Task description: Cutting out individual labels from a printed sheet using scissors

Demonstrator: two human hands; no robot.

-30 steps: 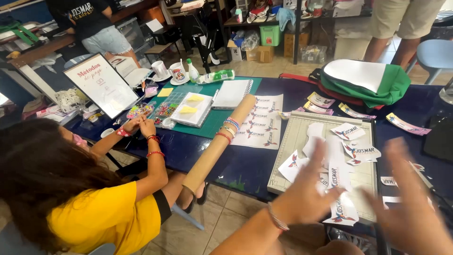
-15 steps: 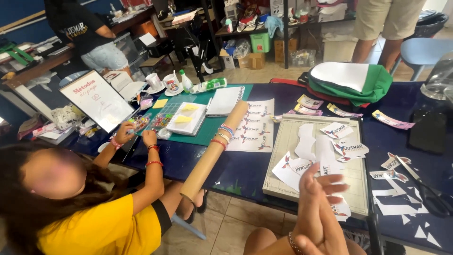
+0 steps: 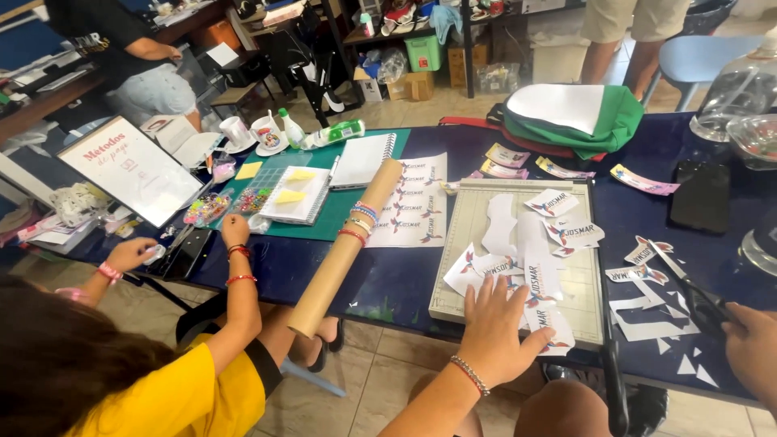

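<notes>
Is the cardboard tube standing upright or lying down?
Lying down. The cardboard tube rests lengthwise on the table, its near end past the edge, with bracelets around it.

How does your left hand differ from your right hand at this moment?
The left hand lies flat with fingers spread on the paper cutouts on the cutting board; the right hand sits at the picture's edge, at the black scissors. The left wrist wears a beaded bracelet; the right's wrist is out of view. Both rest over the blue table.

Dark blue tablecloth [image 3: 405, 283], green cutting mat [image 3: 344, 214], pale grey-green gridded paper trimmer [image 3: 461, 243]. White sticker cutouts [image 3: 558, 235] carry red and blue marks. Brown cardboard tube [image 3: 340, 259] wears multicoloured bracelets [image 3: 360, 218]. Yellow sticky notes [image 3: 290, 197]; yellow shirt [image 3: 178, 396].
</notes>
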